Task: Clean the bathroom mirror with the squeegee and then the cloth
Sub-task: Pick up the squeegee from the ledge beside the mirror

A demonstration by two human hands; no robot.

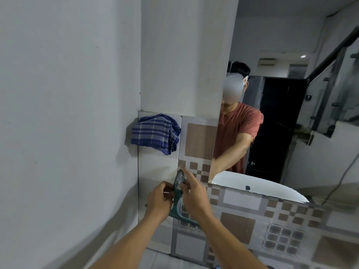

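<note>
A green squeegee (177, 193) is held against the tiled wall, left of the mirror's lower corner. My left hand (160, 199) grips its handle from the left. My right hand (192, 195) closes over it from the right, fingers near its top end. The blue checked cloth (155, 133) hangs folded on the wall above, to the left of the mirror (291, 113). The mirror fills the upper right and reflects a person in a red shirt.
A plain white wall (68, 113) runs along the left. Brown and grey patterned tiles (239, 226) cover the wall below the mirror. The white sink rim (252, 186) shows as a reflection at the mirror's lower edge.
</note>
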